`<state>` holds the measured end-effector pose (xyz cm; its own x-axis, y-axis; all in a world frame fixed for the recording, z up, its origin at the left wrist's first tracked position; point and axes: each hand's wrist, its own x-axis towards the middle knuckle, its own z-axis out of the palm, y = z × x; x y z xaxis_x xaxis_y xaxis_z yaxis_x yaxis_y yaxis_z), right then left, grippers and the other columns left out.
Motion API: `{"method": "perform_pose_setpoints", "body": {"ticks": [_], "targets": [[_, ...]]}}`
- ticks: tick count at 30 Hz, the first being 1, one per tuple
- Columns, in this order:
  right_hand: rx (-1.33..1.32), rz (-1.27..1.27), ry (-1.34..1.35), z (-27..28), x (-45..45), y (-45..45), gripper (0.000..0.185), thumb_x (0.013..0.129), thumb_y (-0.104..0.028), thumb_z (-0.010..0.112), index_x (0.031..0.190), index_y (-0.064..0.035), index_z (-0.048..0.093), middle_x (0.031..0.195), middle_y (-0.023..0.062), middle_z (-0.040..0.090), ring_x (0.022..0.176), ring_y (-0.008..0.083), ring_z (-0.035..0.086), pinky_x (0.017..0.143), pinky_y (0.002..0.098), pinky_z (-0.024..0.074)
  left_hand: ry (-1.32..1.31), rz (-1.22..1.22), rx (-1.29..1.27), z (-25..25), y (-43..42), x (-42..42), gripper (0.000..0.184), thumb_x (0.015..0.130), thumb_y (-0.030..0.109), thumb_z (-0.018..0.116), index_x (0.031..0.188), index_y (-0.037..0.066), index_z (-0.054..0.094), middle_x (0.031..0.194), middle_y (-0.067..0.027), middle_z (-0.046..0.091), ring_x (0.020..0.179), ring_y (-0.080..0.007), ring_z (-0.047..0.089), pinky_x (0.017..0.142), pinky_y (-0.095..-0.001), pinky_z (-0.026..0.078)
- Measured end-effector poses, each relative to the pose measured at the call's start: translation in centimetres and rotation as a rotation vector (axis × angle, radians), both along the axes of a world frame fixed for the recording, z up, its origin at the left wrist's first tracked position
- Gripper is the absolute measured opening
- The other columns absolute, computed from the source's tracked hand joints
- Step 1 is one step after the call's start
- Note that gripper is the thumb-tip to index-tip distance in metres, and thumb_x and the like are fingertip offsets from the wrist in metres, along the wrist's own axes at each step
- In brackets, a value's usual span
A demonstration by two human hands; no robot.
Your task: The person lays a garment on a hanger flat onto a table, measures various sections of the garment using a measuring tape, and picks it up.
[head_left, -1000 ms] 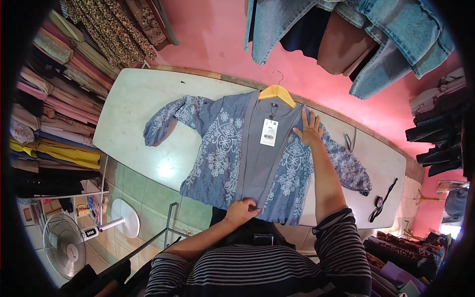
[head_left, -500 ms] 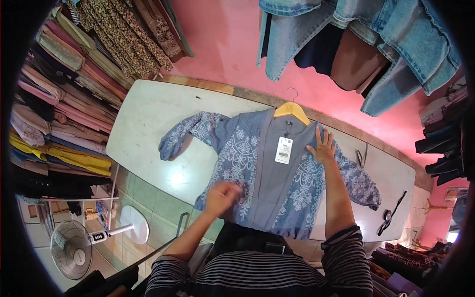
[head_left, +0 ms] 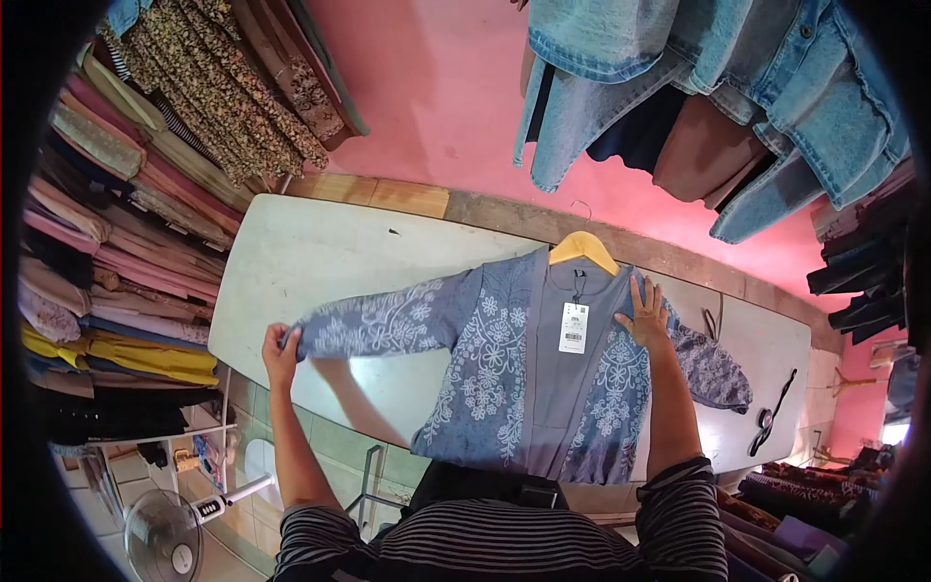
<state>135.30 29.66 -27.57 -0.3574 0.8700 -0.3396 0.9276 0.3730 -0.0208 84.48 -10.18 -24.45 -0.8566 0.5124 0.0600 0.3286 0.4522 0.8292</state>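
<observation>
Has the jacket (head_left: 495, 339) on the table (head_left: 301, 242), running from near hem (head_left: 601, 469) to far collar (head_left: 559, 291), tilting right. Pinches the cuff (head_left: 308, 338) in the left hand (head_left: 279, 357), holding the sleeve (head_left: 393, 315) leftward; rests the splayed right hand (head_left: 645, 315) on the upper front. Aims the hanger (head_left: 584, 249) at the wall (head_left: 427, 107).

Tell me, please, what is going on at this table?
A person's left hand holds one sleeve of a floral cardigan by its end, out sideways over the pale table. The right hand rests spread near the other shoulder. The cardigan lies front up, wooden hanger at its neck, tag showing.
</observation>
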Motion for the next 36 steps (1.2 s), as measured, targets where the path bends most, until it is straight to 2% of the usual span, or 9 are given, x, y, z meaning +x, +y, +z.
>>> {"method": "perform_pose_setpoints", "body": {"ticks": [2,4,5,10,17,20,24,29,36], "targets": [[0.009,-0.007,0.005,0.1,-0.1,0.1,0.087,0.073,-0.048,0.059,0.138,-0.0298,0.004,0.145,0.0087,0.001,0.132,0.0337,0.003,0.096,0.0535,0.024,0.431,0.018,-0.593,-2.0,-1.9,-0.8,0.027,0.07,0.016,0.068,0.091,0.007,0.054,0.082,-0.0061,0.056,0.072,-0.0212,0.053,0.063,-0.0359,0.043],[0.026,0.011,0.005,0.1,-0.1,0.0,0.087,0.072,-0.048,0.059,0.138,-0.0295,0.006,0.144,0.0095,0.003,0.132,0.0349,0.005,0.095,0.0537,0.0253,0.673,0.26,-0.447,-1.0,2.4,2.7,0.04,0.065,0.009,0.065,0.102,0.006,0.052,0.095,-0.0135,0.054,0.091,-0.0319,0.05,0.075,-0.043,0.039],[0.025,-0.005,0.003,-0.1,-0.1,-0.2,0.087,0.072,-0.048,0.059,0.138,-0.0295,0.006,0.144,0.0095,0.003,0.132,0.0349,0.005,0.095,0.0537,0.0253,0.727,0.116,-0.199,-1.3,4.5,3.7,0.038,0.066,0.01,0.063,0.102,0.004,0.052,0.096,-0.0146,0.055,0.092,-0.0331,0.05,0.077,-0.0436,0.038],[0.092,0.016,0.03,0.0,0.0,-0.5,0.088,0.071,-0.049,0.06,0.138,-0.0289,0.008,0.144,0.0104,0.007,0.13,0.0366,0.01,0.094,0.0538,0.0266,0.594,-0.801,-0.217,0.4,14.7,15.4,0.048,0.081,0.033,0.049,0.118,0.002,0.046,0.126,-0.0166,0.043,0.12,-0.0321,0.036,0.1,-0.0486,0.021],[0.107,0.002,0.06,-0.4,0.2,-0.6,0.086,0.072,-0.051,0.057,0.138,-0.027,0.009,0.144,0.0109,0.004,0.131,0.0353,0.007,0.097,0.0517,0.0229,0.392,-0.597,-0.723,-1.7,18.4,14.8,0.065,0.081,0.046,0.045,0.133,0.01,0.029,0.14,-0.0126,0.023,0.128,-0.028,0.023,0.1,-0.0587,0.004],[0.158,0.024,0.11,-0.2,0.5,-1.0,0.086,0.072,-0.052,0.057,0.138,-0.0239,0.011,0.144,0.012,0.006,0.131,0.035,0.009,0.096,0.0511,0.0241,0.633,-0.747,-0.377,-1.3,19.6,18.6,0.069,0.08,0.051,0.047,0.133,0.01,0.029,0.139,-0.0138,0.023,0.128,-0.0309,0.023,0.099,-0.0599,0.006],[0.413,-0.057,0.371,-1.9,1.6,-2.7,0.084,0.073,-0.052,0.054,0.138,-0.0168,0.015,0.143,0.0131,0.009,0.13,0.0348,0.012,0.094,0.0526,0.0243,0.593,-0.89,-0.618,-3.2,20.0,22.0,0.086,0.071,0.061,0.051,0.137,0.016,0.02,0.143,-0.0125,0.01,0.131,-0.034,0.008,0.094,-0.0672,0.005],[0.334,-0.144,0.263,-2.3,4.4,-5.0,0.076,0.079,-0.052,0.047,0.137,-0.0151,0.017,0.143,0.0143,0.008,0.131,0.0327,0.011,0.1,0.055,0.0161,0.529,-0.889,-0.696,-3.0,20.4,22.1,0.093,0.066,0.065,0.053,0.138,0.019,0.016,0.145,-0.0098,0.004,0.132,-0.0338,0.003,0.093,-0.0683,0.002],[0.236,-0.085,0.363,-1.8,5.8,-4.0,0.077,0.079,-0.05,0.049,0.138,-0.0141,0.015,0.143,0.0137,0.007,0.131,0.0352,0.006,0.101,0.055,0.0128,0.676,-0.759,-0.588,-2.7,18.4,26.8,0.083,0.077,0.055,0.047,0.138,0.01,0.013,0.143,-0.0164,0.004,0.132,-0.0345,0.005,0.095,-0.0646,-0.002]]}}
